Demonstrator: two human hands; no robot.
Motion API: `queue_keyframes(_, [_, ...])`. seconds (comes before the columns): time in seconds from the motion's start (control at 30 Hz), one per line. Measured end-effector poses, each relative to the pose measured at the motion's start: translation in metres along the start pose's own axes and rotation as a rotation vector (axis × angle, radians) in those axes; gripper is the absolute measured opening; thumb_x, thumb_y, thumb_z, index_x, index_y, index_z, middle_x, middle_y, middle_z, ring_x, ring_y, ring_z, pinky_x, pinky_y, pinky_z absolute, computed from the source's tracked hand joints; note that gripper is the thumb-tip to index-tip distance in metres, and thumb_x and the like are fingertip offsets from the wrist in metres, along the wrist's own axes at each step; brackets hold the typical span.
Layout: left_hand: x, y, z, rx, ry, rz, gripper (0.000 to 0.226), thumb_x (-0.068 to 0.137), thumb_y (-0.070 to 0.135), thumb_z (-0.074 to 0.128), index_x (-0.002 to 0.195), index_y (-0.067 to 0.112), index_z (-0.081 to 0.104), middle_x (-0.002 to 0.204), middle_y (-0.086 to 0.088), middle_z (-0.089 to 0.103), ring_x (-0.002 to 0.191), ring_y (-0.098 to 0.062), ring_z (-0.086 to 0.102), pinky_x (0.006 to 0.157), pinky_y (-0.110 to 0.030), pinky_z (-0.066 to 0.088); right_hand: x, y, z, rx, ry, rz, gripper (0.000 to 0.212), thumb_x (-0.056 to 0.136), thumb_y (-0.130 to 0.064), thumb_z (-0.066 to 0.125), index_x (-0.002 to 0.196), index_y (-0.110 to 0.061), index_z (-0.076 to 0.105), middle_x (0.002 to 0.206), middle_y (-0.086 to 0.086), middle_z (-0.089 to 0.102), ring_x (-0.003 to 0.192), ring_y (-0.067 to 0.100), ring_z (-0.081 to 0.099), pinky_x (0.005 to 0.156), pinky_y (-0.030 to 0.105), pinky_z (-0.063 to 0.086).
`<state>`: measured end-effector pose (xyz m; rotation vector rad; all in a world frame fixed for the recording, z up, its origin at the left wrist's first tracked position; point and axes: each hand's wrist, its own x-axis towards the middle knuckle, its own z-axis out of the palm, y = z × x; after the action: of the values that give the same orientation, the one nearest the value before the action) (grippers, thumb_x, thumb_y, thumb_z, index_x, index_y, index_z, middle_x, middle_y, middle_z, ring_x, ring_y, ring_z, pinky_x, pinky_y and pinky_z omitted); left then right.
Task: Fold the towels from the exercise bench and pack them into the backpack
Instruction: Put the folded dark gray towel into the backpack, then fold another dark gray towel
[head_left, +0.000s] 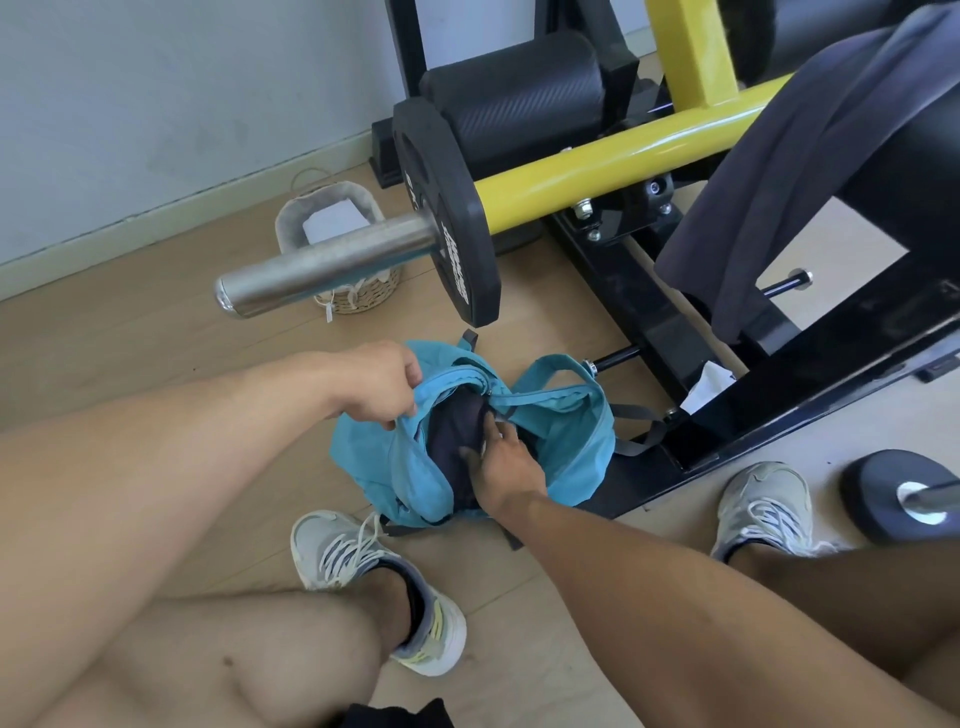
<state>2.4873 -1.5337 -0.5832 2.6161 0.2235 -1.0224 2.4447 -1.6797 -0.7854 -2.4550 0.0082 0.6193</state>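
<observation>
A steel weight sleeve (332, 262) juts out over the wooden floor (130, 332) just above where you work, carrying a black weight plate (452, 218) on the yellow arm (597, 161) of the machine, and the plate's lower edge hangs close over the far end of the backpack. Behind the sleeve a lined wicker basket (332, 228) stands near the wall. The machine's black base frame (737, 395) runs along the right of the bag, one grey strap (639, 436) trailing against it, and a dumbbell (904, 493) lies beyond your right shoe (763, 504); your left shoe (363, 566) sits just in front of the bag. A dark grey towel (769, 171) is draped over the black bench pad (904, 166) at upper right, well apart from both hands. The teal backpack (395, 467) lies on the floor between your feet with its zip mouth open. Your left hand (376, 382) has its fingers curled round the near-left rim of the opening, pinching the fabric and lifting it. Your right hand (501, 465) rests on a dark navy towel (457, 436) lying inside the mouth, fingers fairly straight and pressing into the cloth, their tips reaching into the opening.
</observation>
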Motion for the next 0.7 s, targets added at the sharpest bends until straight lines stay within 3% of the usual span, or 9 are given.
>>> queue_keyframes(0.1, [-0.002,0.003,0.002,0.057,-0.024,0.026,0.024,0.097,0.015,0.066,0.117,0.023,0.056,0.103,0.000,0.070,0.089,-0.015,0.074,0.091,-0.037,0.057,-0.007,0.009,-0.019,-0.033,0.070,-0.021,0.067,0.107,-0.047,0.040,0.163,-0.020,0.016,0.158,0.002,0.031,0.139,0.027,0.042,0.104,0.044,0.046])
queue_keyframes(0.27, [-0.007,0.015,0.003,0.126,-0.040,0.079,0.030,0.097,0.013,0.067,0.124,0.020,0.057,0.101,-0.003,0.074,0.093,-0.018,0.074,0.081,-0.033,0.053,-0.025,0.021,-0.074,-0.052,0.212,-0.105,0.059,0.109,-0.042,0.037,0.162,-0.021,0.021,0.162,-0.002,0.029,0.144,0.023,0.038,0.106,0.041,0.044])
queue_keyframes(0.4, [-0.015,0.033,-0.007,0.101,-0.040,0.106,0.024,0.095,0.009,0.068,0.116,0.018,0.061,0.109,-0.005,0.074,0.094,-0.020,0.076,0.086,-0.035,0.055,-0.032,0.015,-0.130,-0.114,0.376,-0.284,0.051,0.109,-0.036,0.039,0.158,-0.024,0.031,0.153,-0.005,0.040,0.129,0.023,0.052,0.095,0.040,0.049])
queue_keyframes(0.53, [-0.023,0.054,-0.016,-0.005,0.073,0.258,0.016,0.092,0.012,0.070,0.108,0.017,0.066,0.097,-0.004,0.077,0.085,-0.017,0.076,0.074,-0.025,0.053,-0.038,-0.008,-0.195,-0.202,0.547,-0.455,0.053,0.108,-0.035,0.043,0.158,-0.023,0.034,0.146,-0.005,0.047,0.118,0.022,0.056,0.077,0.036,0.046])
queue_keyframes(0.63, [-0.033,0.071,-0.019,-0.126,0.167,0.418,0.014,0.091,0.010,0.068,0.101,0.019,0.070,0.076,0.006,0.076,0.074,-0.010,0.073,0.057,-0.013,0.046,-0.046,-0.025,-0.249,-0.333,0.663,-0.586,0.053,0.106,-0.034,0.049,0.156,-0.020,0.039,0.144,0.001,0.052,0.118,0.026,0.059,0.073,0.040,0.055])
queue_keyframes(0.7, [-0.039,0.082,-0.021,-0.156,0.208,0.509,0.019,0.091,0.008,0.066,0.101,0.024,0.070,0.076,0.008,0.077,0.076,-0.005,0.072,0.061,-0.012,0.046,-0.053,-0.035,-0.287,-0.346,0.717,-0.659,0.051,0.105,-0.029,0.050,0.155,-0.020,0.041,0.143,0.001,0.052,0.119,0.026,0.058,0.073,0.044,0.057])
